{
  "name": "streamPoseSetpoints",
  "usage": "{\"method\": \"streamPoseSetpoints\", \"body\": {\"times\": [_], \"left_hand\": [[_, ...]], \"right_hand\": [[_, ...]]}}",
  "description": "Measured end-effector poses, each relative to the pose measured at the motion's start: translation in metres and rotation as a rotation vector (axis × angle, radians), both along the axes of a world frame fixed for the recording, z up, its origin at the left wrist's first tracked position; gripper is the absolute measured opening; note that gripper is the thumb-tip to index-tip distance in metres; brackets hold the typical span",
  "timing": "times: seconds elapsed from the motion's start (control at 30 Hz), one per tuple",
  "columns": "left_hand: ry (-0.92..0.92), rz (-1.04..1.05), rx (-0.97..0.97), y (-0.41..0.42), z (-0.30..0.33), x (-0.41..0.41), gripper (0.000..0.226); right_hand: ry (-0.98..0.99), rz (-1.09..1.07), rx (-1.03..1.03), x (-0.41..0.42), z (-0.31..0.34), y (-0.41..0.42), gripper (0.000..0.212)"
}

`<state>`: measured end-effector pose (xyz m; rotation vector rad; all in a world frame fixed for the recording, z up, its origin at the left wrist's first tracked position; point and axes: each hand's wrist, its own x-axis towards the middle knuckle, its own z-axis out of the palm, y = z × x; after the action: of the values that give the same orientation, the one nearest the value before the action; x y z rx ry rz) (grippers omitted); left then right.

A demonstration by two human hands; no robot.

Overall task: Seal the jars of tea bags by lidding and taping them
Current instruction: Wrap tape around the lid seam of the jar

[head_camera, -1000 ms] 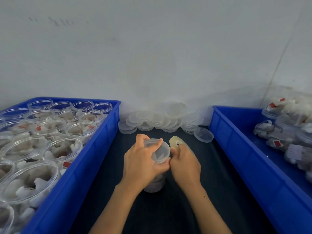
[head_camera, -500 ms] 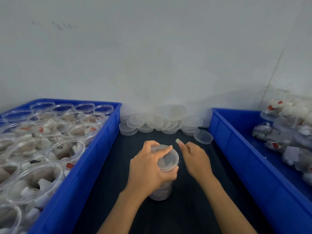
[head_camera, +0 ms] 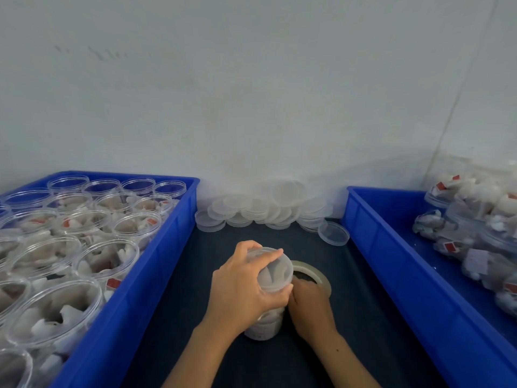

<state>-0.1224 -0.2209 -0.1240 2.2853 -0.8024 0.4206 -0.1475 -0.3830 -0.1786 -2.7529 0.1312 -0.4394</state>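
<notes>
My left hand (head_camera: 243,287) holds the jar (head_camera: 268,298), fingers curled round its lid (head_camera: 275,271). The jar stands up tall on the dark tabletop (head_camera: 349,317). My right hand (head_camera: 310,306) is pressed to the jar's right side, fingers bent, maybe pinching tape; I cannot tell. The tape roll (head_camera: 314,275) lies flat just behind that hand, so the right hand is nearer to it. Blue bins sit on both sides: open jars in the left bin (head_camera: 156,264), done jars in the right bin (head_camera: 391,264). Spare lids (head_camera: 265,208) lean on the white wall.
</notes>
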Motion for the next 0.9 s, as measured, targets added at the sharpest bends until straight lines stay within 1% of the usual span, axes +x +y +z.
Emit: {"method": "streamPoseSetpoints", "body": {"times": [0.07, 0.13, 0.17, 0.2, 0.23, 0.27, 0.3, 0.33, 0.4, 0.43, 0.53, 0.6, 0.67, 0.73, 0.83, 0.9], "left_hand": [[-0.006, -0.004, 0.002, 0.0, 0.0, 0.0, 0.075], [-0.007, -0.011, -0.001, 0.001, 0.0, 0.0, 0.076], [-0.006, -0.013, -0.004, 0.001, 0.0, 0.0, 0.076], [-0.005, -0.019, -0.007, 0.002, 0.001, 0.001, 0.076], [-0.004, -0.031, -0.007, 0.002, 0.001, 0.002, 0.075], [-0.008, -0.046, -0.006, 0.002, 0.001, 0.002, 0.075], [-0.015, -0.059, -0.008, 0.003, 0.001, 0.003, 0.075], [-0.017, -0.069, -0.025, 0.004, -0.001, 0.004, 0.076], [0.016, -0.082, -0.112, 0.005, -0.004, 0.004, 0.08], [0.055, -0.093, -0.173, 0.005, -0.007, 0.004, 0.083], [0.213, -0.147, -0.396, 0.005, -0.018, 0.005, 0.093], [0.313, -0.203, -0.515, 0.007, -0.026, 0.005, 0.092], [0.396, -0.266, -0.57, 0.008, -0.031, 0.005, 0.085], [0.441, -0.304, -0.601, 0.008, -0.036, 0.007, 0.081], [0.464, -0.33, -0.621, 0.009, -0.038, 0.009, 0.079], [0.468, -0.335, -0.625, 0.009, -0.039, 0.01, 0.079]], "right_hand": [[0.003, 0.027, -0.054, 0.0, -0.002, 0.0, 0.021], [0.001, 0.004, -0.099, -0.001, 0.002, -0.001, 0.02], [-0.028, -0.012, -0.102, -0.003, 0.006, 0.0, 0.017], [-0.088, -0.001, -0.026, -0.007, 0.012, 0.0, 0.014], [-0.144, 0.042, 0.198, -0.012, 0.02, 0.003, 0.015], [-0.178, 0.122, 0.509, -0.018, 0.029, 0.007, 0.022], [-0.162, 0.221, 0.795, -0.023, 0.036, 0.01, 0.032], [-0.125, 0.319, 0.955, -0.027, 0.042, 0.013, 0.04], [-0.087, 0.48, 1.007, -0.032, 0.047, 0.019, 0.046], [-0.082, 0.514, 1.008, -0.033, 0.048, 0.023, 0.049], [-0.069, 0.485, 1.086, -0.03, 0.043, 0.027, 0.067], [-0.078, 0.46, 1.136, -0.028, 0.036, 0.027, 0.075], [-0.061, 0.461, 1.194, -0.026, 0.03, 0.025, 0.074], [-0.054, 0.483, 1.228, -0.025, 0.028, 0.024, 0.07], [-0.052, 0.503, 1.285, -0.024, 0.028, 0.02, 0.083], [-0.037, 0.5, 1.296, -0.023, 0.026, 0.019, 0.087]]}}
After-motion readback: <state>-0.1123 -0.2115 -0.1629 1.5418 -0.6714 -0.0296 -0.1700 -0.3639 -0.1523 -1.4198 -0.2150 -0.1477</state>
